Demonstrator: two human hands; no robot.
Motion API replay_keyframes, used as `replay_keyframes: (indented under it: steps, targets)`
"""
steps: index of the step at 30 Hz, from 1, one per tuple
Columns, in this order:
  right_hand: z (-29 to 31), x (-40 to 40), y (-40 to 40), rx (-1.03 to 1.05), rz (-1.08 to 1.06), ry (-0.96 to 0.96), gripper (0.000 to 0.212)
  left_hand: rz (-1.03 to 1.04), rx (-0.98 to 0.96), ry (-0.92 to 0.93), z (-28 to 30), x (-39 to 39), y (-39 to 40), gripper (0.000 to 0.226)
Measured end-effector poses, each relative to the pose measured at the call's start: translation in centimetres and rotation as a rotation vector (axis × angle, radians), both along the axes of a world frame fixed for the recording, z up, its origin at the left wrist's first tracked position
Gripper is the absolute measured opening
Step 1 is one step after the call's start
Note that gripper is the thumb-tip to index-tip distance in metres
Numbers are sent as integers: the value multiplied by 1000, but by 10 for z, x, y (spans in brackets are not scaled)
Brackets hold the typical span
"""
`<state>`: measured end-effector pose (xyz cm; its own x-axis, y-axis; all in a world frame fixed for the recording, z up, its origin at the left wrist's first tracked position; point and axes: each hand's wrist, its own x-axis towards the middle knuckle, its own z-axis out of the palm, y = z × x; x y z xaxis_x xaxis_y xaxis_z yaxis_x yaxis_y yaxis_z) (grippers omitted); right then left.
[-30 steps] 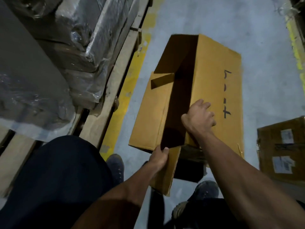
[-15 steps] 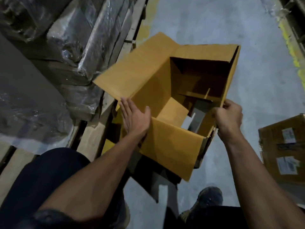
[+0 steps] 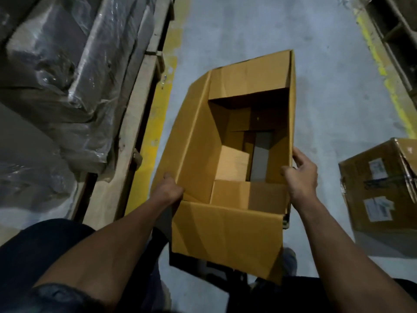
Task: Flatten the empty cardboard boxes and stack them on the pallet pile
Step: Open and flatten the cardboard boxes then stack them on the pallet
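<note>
While an open cardboard box (image 3: 228,231) hangs above the floor (image 3: 248,30), the left hand (image 3: 168,192) and right hand (image 3: 301,175) grip its opposite side walls.

A single head-worn camera looks steeply down from close above at the open cardboard box (image 3: 228,159) on the concrete floor (image 3: 327,91), beside a wooden pallet (image 3: 126,159).

No text can be read anywhere: the closed cardboard box (image 3: 381,190) at the right carries two white stuck-on labels and a dark scrawl between them, but all of it is too blurred to make out.
</note>
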<state>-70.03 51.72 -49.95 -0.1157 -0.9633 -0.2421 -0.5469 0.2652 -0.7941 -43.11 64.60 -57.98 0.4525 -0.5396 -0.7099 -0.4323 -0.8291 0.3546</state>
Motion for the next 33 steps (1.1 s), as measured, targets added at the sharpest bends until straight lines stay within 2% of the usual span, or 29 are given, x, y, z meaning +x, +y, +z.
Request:
replay_keyframes:
  steps: [3, 9, 14, 19, 26, 27, 30, 33]
  targets:
    - [0, -16, -5, -6, -5, 99, 59, -36, -14, 49, -9, -12, -3, 63]
    - [-13, -38, -16, -18, 51, 356, 50, -11, -73, 81, -16, -34, -25, 47]
    - [-36, -68, -24, 109, 25, 466, 42, -4, -142, 96, -23, -57, -46, 37]
    - [-49, -83, -28, 265, 5, 361, 47, -35, -174, 3, -22, -78, -60, 31]
    - [-71, -57, 9, 369, 28, 63, 53, -49, -157, -142, -12, -31, -37, 19]
    - [-71, -51, 14, 378, 50, 56, 53, -44, -145, -147, -11, -26, -29, 14]
    - [-67, -37, 30, 400, 124, 81, 52, -12, -86, -132, -4, -16, -4, 27]
    - [-60, -31, 45, 448, 191, 121, 57, 13, -13, -88, 1, -9, 16, 30]
